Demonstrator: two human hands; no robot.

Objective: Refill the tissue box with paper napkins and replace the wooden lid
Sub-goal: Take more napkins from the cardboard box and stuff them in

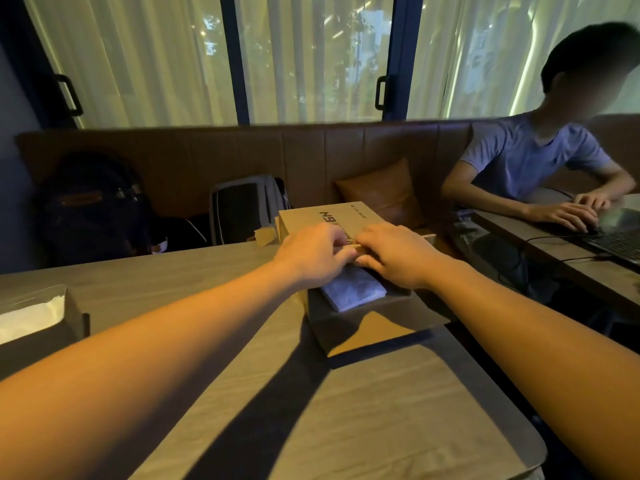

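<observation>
White paper napkins [353, 289] fill the tissue box [363, 323], left hand [311, 254] and right hand [394, 254] fingers curled at the far end, grip unclear, wooden lid likely next.

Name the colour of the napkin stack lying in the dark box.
The napkin stack is white and plain; the head view shows it best.

Your table [381, 427] fills the lower half of the frame: a pale wood-grain top with a rounded corner at lower right. Just right of centre a dark tissue box [332, 327] stands on it, open, with white paper napkins [353, 289] inside. Just behind it, toward the upper centre, a cardboard box [311, 220] sits on the far edge, with printed letters on its top. At the left edge stands a second dark box [41, 341], well apart from the others, with white tissue in its open top. Long dark shadows cross the bare wood at the bottom.
</observation>
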